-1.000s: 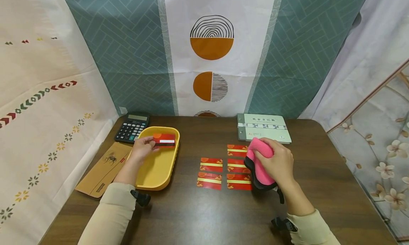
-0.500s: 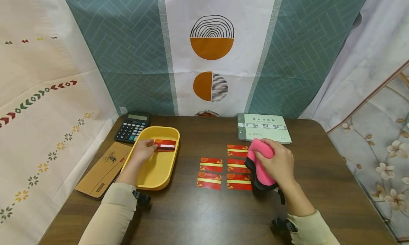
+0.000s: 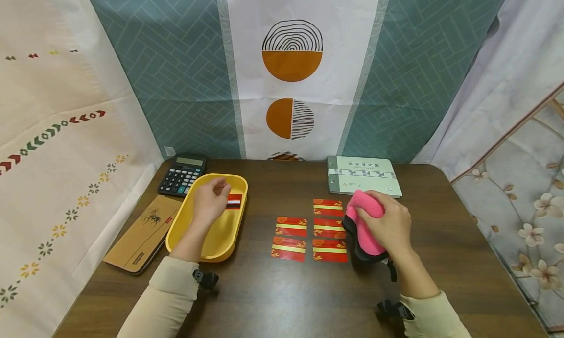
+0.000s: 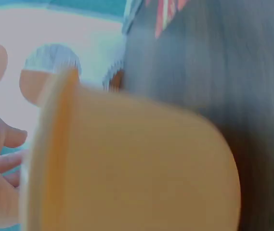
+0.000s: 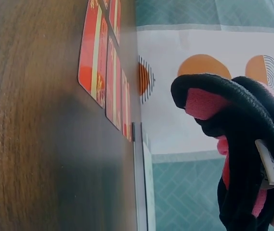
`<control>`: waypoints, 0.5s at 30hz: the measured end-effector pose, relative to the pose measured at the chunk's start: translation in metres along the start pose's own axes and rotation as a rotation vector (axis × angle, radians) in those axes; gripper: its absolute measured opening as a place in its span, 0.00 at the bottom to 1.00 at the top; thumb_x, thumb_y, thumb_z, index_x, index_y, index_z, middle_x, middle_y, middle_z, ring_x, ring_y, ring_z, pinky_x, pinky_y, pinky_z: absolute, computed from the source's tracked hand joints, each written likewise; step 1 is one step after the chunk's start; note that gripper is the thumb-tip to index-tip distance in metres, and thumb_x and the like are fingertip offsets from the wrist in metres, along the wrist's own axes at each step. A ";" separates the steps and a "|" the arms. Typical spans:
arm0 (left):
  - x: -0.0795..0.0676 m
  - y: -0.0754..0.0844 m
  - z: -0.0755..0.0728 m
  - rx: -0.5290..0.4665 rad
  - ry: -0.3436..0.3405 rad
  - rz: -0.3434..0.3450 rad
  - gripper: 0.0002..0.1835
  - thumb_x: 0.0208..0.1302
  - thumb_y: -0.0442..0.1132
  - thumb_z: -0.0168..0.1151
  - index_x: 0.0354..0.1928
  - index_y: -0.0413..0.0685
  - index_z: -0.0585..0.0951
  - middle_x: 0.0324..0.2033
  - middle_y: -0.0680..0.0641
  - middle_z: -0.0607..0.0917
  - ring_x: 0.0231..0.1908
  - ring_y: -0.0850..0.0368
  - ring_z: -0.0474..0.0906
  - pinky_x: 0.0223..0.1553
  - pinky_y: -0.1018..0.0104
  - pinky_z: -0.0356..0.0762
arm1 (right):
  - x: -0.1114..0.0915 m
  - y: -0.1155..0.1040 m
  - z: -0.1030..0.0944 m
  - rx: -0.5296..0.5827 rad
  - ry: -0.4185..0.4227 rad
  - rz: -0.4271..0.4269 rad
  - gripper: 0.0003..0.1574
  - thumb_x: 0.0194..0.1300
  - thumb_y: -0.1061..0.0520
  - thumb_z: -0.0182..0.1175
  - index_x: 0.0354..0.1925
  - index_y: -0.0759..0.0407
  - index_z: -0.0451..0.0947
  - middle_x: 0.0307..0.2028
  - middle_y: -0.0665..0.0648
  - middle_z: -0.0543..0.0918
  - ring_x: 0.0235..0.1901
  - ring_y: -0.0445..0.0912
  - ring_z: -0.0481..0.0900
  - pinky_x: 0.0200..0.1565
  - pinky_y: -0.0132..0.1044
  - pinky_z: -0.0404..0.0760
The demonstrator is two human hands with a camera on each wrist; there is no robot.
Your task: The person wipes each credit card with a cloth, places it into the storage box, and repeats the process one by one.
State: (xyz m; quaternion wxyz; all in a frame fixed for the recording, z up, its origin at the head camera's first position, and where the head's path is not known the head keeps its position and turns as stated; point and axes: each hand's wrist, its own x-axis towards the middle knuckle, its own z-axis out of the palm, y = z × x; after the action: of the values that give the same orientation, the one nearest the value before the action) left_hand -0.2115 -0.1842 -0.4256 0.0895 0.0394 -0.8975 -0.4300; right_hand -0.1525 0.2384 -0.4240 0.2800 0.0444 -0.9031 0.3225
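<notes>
My left hand [image 3: 209, 201] is over the yellow plastic basket [image 3: 176, 230], its fingers loosely bent with nothing between them. Inside the basket, near its right wall, lies a red card [image 3: 234, 202] with a white and a black stripe, partly covered by the hand. The left wrist view is blurred and shows mostly the basket's outer wall [image 4: 141, 163]. With my right hand [image 3: 389, 223] I grip a bunched pink and black plush cloth [image 3: 369, 230] that has a white tag [image 5: 267, 163]. Just left of the cloth, several red cards [image 3: 330, 229] with yellow stripes lie in two columns.
A calculator [image 3: 181, 177] lies behind the basket at the left, and a tan wallet [image 3: 143, 232] lies beside it. At the back right is a pale green notebook [image 3: 363, 174]. Fabric hangs behind the wooden table [image 3: 282, 299] and along both sides.
The left hand has lowered the red card into the basket and let it go, then lifted slightly and shifted right. The right hand and cloth have moved a little to the right.
</notes>
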 end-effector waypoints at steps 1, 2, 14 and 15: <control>-0.002 0.005 0.002 -0.022 0.009 0.020 0.21 0.75 0.40 0.58 0.63 0.36 0.78 0.52 0.37 0.85 0.52 0.42 0.80 0.57 0.48 0.79 | 0.000 0.000 -0.001 0.000 0.003 -0.002 0.28 0.53 0.57 0.78 0.53 0.58 0.84 0.45 0.64 0.87 0.37 0.59 0.83 0.36 0.53 0.77; -0.003 0.009 0.005 -0.046 0.013 0.034 0.20 0.75 0.40 0.59 0.62 0.36 0.79 0.52 0.38 0.85 0.52 0.43 0.80 0.57 0.49 0.79 | 0.000 0.001 -0.001 0.002 0.004 -0.006 0.28 0.53 0.57 0.78 0.53 0.58 0.84 0.45 0.64 0.87 0.37 0.59 0.83 0.36 0.53 0.77; -0.017 0.032 0.042 -0.193 -0.029 0.176 0.14 0.72 0.38 0.63 0.56 0.42 0.83 0.51 0.43 0.85 0.51 0.47 0.81 0.59 0.52 0.79 | 0.001 0.003 -0.006 0.041 0.010 -0.031 0.28 0.53 0.58 0.78 0.53 0.59 0.84 0.44 0.64 0.87 0.36 0.59 0.82 0.35 0.52 0.78; -0.016 0.031 0.045 -0.202 -0.021 0.177 0.13 0.72 0.38 0.63 0.55 0.42 0.84 0.50 0.43 0.85 0.51 0.47 0.82 0.59 0.52 0.79 | 0.001 0.003 -0.006 0.043 0.009 -0.031 0.28 0.53 0.58 0.78 0.53 0.59 0.84 0.44 0.64 0.87 0.36 0.58 0.82 0.35 0.52 0.78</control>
State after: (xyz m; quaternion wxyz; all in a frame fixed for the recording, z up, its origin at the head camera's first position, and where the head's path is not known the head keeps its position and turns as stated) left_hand -0.2038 -0.1282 -0.4308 0.1215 -0.0537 -0.8505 -0.5090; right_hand -0.1511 0.2448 -0.4215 0.2882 0.0629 -0.8939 0.3376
